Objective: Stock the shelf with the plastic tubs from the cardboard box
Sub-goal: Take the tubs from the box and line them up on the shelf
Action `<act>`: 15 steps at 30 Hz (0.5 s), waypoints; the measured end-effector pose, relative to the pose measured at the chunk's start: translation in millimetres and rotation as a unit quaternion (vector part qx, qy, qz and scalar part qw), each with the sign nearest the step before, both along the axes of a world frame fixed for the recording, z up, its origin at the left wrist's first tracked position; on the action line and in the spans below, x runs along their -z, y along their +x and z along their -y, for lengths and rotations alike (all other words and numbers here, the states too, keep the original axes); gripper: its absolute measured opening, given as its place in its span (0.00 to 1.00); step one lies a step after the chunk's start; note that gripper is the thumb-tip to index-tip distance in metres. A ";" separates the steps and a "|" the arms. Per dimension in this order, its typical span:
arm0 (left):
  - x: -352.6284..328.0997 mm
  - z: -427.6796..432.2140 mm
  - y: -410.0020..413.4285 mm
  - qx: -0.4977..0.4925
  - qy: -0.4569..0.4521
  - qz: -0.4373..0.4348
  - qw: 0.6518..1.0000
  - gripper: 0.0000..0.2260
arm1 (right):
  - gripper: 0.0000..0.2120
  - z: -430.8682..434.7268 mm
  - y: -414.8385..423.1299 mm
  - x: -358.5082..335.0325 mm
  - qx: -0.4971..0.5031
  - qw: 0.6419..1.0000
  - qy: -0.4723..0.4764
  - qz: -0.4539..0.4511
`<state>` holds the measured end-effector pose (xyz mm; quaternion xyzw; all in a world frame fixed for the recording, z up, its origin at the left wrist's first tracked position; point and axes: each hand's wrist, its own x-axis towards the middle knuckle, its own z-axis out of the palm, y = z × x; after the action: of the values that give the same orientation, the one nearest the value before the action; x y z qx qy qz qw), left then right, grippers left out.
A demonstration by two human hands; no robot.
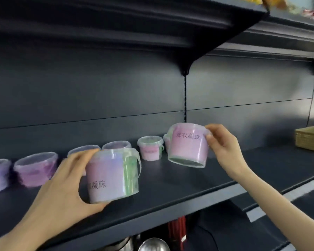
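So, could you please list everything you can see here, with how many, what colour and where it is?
shelf: one, dark grey, across the view
back-row tubs: six, clear with pink or purple contents, along the shelf's back, one partly hidden
near tub: one, pink-lilac with green, held by the shelf front
tilted tub: one, pink label, held above the shelf
box: one, tan, right end of the shelf
packets: several, orange and pink, top right corner
metal pots: at least two, silver, below the shelf
left hand: one, grips the near tub's side
right hand: one, holds the tilted tub at its rim
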<state>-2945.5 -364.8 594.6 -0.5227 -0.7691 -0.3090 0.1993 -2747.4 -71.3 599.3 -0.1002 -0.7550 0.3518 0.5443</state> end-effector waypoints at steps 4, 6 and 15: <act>0.7 31.1 -40.6 -0.068 0.020 -0.011 0.997 0.43 | 0.11 13.8 -69.5 -9.5 -0.059 0.998 0.008 -0.003; 1.7 48.0 -63.0 -0.104 0.018 -0.022 0.994 0.42 | 0.13 21.7 -106.2 -11.6 -0.090 0.996 0.019 0.001; 7.8 159.2 -144.5 -0.257 0.025 -0.009 0.966 0.45 | 0.14 81.5 -253.5 -6.8 -0.255 0.963 0.058 0.063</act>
<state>-3090.1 -523.9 586.7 -0.3046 -0.8679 -0.2623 0.2920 -3000.9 -152.8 606.1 0.1051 -0.8075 0.4272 0.3929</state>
